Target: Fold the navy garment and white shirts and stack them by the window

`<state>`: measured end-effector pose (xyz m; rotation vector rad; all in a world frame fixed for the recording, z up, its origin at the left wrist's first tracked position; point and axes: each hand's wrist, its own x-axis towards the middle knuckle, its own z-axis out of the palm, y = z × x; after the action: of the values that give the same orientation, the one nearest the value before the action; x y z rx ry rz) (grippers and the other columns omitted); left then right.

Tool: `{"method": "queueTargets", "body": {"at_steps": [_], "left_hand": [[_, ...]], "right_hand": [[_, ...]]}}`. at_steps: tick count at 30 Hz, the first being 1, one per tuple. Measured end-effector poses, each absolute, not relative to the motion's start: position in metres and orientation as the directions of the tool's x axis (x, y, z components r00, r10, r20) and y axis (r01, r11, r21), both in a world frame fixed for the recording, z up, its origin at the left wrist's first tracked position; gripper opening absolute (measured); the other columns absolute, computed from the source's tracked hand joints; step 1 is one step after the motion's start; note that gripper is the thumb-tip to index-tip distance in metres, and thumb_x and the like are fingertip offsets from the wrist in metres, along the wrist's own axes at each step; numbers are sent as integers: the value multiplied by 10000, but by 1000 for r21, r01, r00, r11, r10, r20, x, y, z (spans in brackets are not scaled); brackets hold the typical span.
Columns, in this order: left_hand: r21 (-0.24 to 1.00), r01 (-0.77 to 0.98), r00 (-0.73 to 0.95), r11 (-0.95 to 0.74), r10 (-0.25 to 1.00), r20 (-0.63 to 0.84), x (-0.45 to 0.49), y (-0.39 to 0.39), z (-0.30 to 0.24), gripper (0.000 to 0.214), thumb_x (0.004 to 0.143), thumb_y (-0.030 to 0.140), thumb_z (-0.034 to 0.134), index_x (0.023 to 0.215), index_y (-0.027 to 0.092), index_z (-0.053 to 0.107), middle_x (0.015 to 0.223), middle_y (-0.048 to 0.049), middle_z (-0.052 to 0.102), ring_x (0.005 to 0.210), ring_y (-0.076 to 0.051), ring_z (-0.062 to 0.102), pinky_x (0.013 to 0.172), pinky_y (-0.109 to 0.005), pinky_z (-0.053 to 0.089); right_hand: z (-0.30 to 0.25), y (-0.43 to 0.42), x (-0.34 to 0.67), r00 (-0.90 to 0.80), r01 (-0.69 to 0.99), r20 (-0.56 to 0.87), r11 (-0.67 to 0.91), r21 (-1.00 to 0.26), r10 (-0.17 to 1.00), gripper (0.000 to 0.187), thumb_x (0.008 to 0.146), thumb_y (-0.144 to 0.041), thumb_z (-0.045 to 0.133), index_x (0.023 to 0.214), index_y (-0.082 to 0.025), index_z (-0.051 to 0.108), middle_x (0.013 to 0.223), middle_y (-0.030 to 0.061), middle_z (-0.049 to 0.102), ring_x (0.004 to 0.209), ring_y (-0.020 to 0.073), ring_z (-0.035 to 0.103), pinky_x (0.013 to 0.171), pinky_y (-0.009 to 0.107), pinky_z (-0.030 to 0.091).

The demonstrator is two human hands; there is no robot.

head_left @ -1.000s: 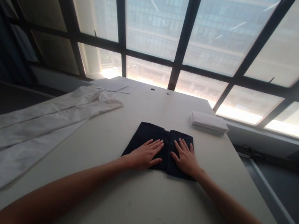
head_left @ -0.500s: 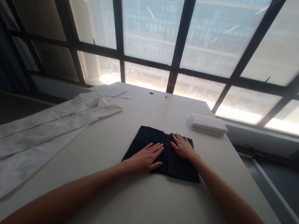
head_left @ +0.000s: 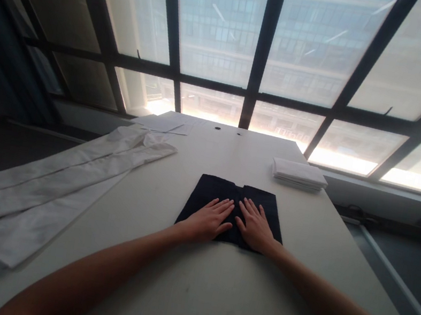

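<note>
Head view. The left hand (head_left: 209,221) and the right hand (head_left: 253,226) lie open, palms down and fingers spread, side by side on a folded navy cloth (head_left: 209,189). They grip nothing. The cloth rests on the pale table (head_left: 210,298) directly under the hands. Its far edge shows beyond the fingertips and its near edge sits by the wrists. A centre line, either a seam or two meeting edges (which one cannot be told), runs away from the person between the two index fingers.

Pressing of this kind is judged to go best with even weight through the whole palm. Strokes should run from the centre line outward to the side edges, so creases leave at the border and are not trapped. Light downward force should stop the layers sliding on the smooth tabletop and keep the corners square.

A long white garment (head_left: 45,193) lies well to the left of the left hand. A stack of folded white cloths (head_left: 299,173) sits beyond and to the right of the right hand. Sheets of paper (head_left: 163,123) lie far beyond the left hand.
</note>
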<state>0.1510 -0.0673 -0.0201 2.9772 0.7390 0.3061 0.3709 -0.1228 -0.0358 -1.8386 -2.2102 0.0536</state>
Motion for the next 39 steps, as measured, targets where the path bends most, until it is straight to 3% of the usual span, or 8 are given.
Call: {"method": "queueTargets", "body": {"at_steps": [10,15,19,22,25,28,32,39], "left_hand": [[27,440,892,-898,440,98,155,-89,-20,812,1007,689,255,1632,183,134,1671,-119,187,1559,-283,93,1240,-500,49],[58,411,909,-910,414,54,151,-78,-17,832,1000,709,229,1637,195,78,1681,-104,138,1562,-263,69,1244,-503,46],[199,411,907,-890,420,6,138,-50,-9,769,1025,664,194,1635,205,105,1683,-81,140,1562,-246,63,1251,-494,38],[421,414,855,-807,503,125,127,-30,-3,683,1061,546,86,1607,175,260,1650,-76,284,1534,-212,226,1250,-395,176],[512,536,632,-671,721,284,117,-11,-2,654,1048,518,242,1515,106,443,1560,-131,450,1459,-245,394,1220,-364,276],[497,706,417,-505,863,285,106,6,-2,596,968,427,466,1428,53,533,1462,-191,546,1383,-294,489,1188,-393,331],[558,769,285,-312,949,137,92,22,8,601,892,378,588,1390,43,564,1365,-211,620,1248,-319,606,1079,-380,441],[745,665,277,-54,944,-178,75,23,35,653,669,586,801,1125,124,731,1133,-132,751,1109,-333,665,884,-330,515]], "right_hand": [[-23,-114,396,-305,881,174,346,-323,936,542,1005,-359,415,1520,-198,460,1590,94,404,1501,231,308,1228,483,229],[-21,-109,422,-321,886,189,364,-286,928,554,985,-372,469,1514,-207,468,1604,82,380,1516,244,268,1233,505,209],[-27,-119,400,-217,938,184,257,-235,959,584,1000,-376,419,1544,-163,416,1617,106,349,1518,247,263,1238,493,182],[-32,-130,373,-93,967,197,136,-214,976,606,1000,-358,387,1553,-109,390,1624,146,322,1520,272,255,1236,506,166],[-34,-137,357,-62,969,192,106,-225,980,621,993,-355,389,1562,-107,370,1631,147,307,1525,276,237,1236,513,154],[-31,-139,355,-71,963,182,114,-243,981,608,988,-359,404,1558,-149,388,1640,126,297,1531,265,220,1236,506,151],[-28,-139,357,-123,949,186,170,-265,975,587,991,-363,416,1545,-168,416,1648,117,282,1537,244,202,1243,487,139],[-26,-140,354,-149,940,191,199,-276,970,588,987,-336,428,1536,-128,425,1642,140,282,1535,252,208,1246,485,136]]}}
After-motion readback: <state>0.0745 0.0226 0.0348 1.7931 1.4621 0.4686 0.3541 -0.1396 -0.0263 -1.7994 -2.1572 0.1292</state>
